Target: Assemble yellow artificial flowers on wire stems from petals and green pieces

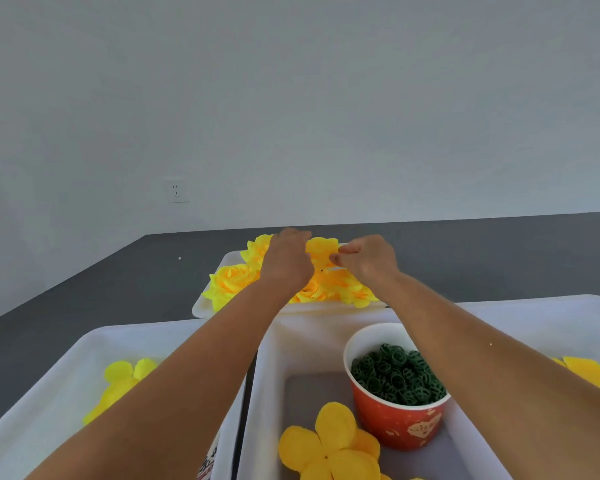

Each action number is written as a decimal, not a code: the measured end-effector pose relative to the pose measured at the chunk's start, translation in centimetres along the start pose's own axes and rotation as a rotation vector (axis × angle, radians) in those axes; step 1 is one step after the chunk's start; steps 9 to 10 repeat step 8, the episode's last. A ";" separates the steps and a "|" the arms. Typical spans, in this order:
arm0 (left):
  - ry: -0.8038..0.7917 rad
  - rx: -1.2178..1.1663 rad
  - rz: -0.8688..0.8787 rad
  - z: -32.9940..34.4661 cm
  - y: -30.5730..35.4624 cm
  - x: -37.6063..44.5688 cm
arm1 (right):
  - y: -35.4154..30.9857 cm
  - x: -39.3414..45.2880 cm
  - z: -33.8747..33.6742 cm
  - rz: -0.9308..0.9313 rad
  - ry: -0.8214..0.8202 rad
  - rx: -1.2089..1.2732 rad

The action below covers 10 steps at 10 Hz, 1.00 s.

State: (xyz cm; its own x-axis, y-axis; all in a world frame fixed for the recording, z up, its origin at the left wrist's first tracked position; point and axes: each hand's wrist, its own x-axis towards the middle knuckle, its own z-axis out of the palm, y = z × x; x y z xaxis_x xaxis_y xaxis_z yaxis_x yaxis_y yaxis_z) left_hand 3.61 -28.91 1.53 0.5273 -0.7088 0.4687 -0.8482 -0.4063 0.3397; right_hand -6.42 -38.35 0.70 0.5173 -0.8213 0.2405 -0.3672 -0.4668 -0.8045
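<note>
Risk: both hands work far out over far tray (201,308); yellow petal piece (321,251) may slip or tear if pulled unevenly, judging by thin pinch.
Left hand (288,261) curled round petal piece; right hand (368,259) pinches its edge.
Dark grey surface (118,282), plain pale wall (291,98), wall socket (178,191).
Green rings (397,374) fill red cup (399,420), near.

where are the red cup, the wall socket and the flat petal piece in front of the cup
red cup (409,426), head view, red outer wall
wall socket (178,190), head view, middle of plate
flat petal piece (329,445), head view, near centre hole
</note>
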 end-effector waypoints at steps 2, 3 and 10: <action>-0.207 0.269 0.103 0.7 -0.4 -0.4 | -0.1 -0.4 0.7 -0.081 -0.040 -0.392; -0.225 0.395 0.116 0.5 -0.1 -0.6 | -0.3 -0.7 0.0 -0.111 0.024 -0.427; -0.082 0.248 0.144 -2.4 1.7 -3.4 | -1.2 -5.6 -2.9 -0.261 0.050 -0.171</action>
